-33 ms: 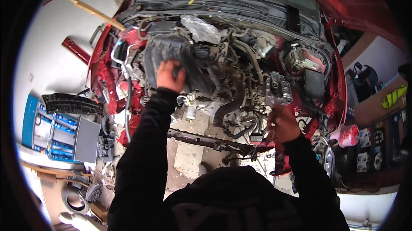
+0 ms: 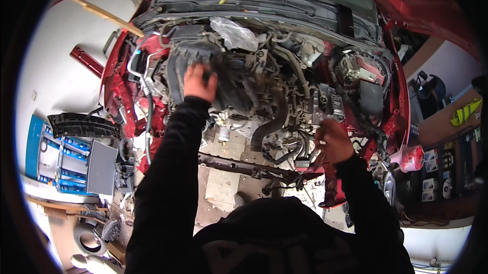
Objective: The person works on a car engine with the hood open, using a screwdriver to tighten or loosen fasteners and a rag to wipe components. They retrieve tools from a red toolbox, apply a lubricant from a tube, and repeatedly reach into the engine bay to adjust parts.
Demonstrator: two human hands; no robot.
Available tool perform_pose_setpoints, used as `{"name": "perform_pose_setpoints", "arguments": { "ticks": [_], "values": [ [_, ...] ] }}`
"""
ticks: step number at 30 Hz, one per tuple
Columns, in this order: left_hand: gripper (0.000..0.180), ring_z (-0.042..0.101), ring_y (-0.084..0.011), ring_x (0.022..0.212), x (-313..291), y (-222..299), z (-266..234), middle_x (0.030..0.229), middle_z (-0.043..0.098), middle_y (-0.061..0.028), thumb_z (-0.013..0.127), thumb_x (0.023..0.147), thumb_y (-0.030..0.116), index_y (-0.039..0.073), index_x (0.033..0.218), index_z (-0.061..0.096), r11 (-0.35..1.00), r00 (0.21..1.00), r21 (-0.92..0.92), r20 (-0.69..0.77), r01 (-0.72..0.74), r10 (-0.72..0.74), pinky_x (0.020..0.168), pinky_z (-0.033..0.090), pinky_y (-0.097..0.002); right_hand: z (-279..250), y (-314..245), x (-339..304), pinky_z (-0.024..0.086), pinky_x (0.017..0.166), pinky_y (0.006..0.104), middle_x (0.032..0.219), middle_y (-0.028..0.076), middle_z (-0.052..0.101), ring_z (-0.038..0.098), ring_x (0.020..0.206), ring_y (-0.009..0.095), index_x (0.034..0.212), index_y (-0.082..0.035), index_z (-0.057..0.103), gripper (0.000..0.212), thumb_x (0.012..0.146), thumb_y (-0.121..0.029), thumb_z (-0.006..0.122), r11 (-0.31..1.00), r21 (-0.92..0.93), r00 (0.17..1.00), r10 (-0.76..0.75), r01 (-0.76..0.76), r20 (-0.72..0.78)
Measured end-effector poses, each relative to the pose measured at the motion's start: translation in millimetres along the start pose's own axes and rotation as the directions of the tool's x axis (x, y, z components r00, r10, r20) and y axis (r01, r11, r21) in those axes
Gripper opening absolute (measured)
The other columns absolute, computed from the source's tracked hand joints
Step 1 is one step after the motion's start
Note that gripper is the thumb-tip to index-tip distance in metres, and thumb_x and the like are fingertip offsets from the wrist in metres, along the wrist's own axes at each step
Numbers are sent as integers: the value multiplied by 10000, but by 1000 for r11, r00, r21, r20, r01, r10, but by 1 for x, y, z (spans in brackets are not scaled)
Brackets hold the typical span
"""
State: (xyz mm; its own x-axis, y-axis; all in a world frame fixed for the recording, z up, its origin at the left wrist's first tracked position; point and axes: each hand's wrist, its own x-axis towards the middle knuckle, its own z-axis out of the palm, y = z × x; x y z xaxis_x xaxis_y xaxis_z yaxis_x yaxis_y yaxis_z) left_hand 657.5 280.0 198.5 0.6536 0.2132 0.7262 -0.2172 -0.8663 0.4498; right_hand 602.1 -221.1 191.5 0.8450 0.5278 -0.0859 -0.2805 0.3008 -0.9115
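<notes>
Head view: the left hand [image 2: 200,83] lies over the black ribbed engine cover or manifold [image 2: 175,73], at the left of the open engine bay, its fingers bent and thumb a little apart; whether it grips or merely rests there, I cannot tell. The right hand [image 2: 335,140] is near the bay's front on the right, fingers drawn in narrow, and anything it may hold is hidden.

Several things could go wrong, in my judgement. A small part slipping from curled fingers could drop among the crowded fittings or through the gap above the front crossbar [image 2: 239,166] to the floor. Leaning on the ribbed piece could shift it, if its fastenings are loose. The thick dark hose [image 2: 274,121] curves down between the hands, where a sleeve might snag it. Behind the ribbed piece, the loose clear plastic sheet [image 2: 235,34] could slide in among the pipes if brushed. Metal edges nearby might scrape bare knuckles.
</notes>
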Motion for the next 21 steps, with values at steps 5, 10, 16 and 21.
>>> {"name": "perform_pose_setpoints", "arguments": {
  "ticks": [5, 10, 16, 21],
  "values": [
    [522, 515, -404, 1413, 52, -12, 65, 1547, 565, -140, 772, 917, 426, 171, 1359, 660, 918, 954, 263, -45, 298, -297, 1140, 434, -599, -42, -20, 119, 590, 875, 442, 1230, 94, 677, 669, 1108, 245, 1472, -68, 519, 628, 917, -222, 770, 969, -235, 995, 63, -78, -72],
    [648, 424, -379, 1523, 44, -14, 94, 1652, 489, -120, 732, 934, 525, 218, 1487, 596, 850, 964, 457, -87, 262, -251, 1194, 363, -632, -114, 18, 279, 613, 870, 410, 1254, 108, 697, 688, 1118, 224, 1470, -21, 535, 574, 939, -101, 737, 913, -384, 990, 117, -138, -78],
    [606, 465, -412, 1478, 45, -21, 92, 1625, 511, -147, 735, 958, 475, 195, 1480, 608, 887, 977, 410, -71, 213, -202, 1203, 373, -595, -162, 96, 419, 549, 887, 393, 1073, 108, 750, 701, 1017, 265, 1192, -25, 703, 390, 817, -111, 768, 727, -681, 992, 4, 81, 122],
    [581, 481, -431, 1455, 45, -26, 91, 1604, 529, -168, 738, 969, 432, 167, 1472, 614, 907, 987, 390, -55, 158, -149, 1202, 388, -569, -184, 114, 444, 563, 854, 402, 1097, 114, 727, 691, 1030, 265, 1240, -67, 664, 432, 817, -36, 744, 825, -542, 978, 206, -158, 28]
  ]
}}
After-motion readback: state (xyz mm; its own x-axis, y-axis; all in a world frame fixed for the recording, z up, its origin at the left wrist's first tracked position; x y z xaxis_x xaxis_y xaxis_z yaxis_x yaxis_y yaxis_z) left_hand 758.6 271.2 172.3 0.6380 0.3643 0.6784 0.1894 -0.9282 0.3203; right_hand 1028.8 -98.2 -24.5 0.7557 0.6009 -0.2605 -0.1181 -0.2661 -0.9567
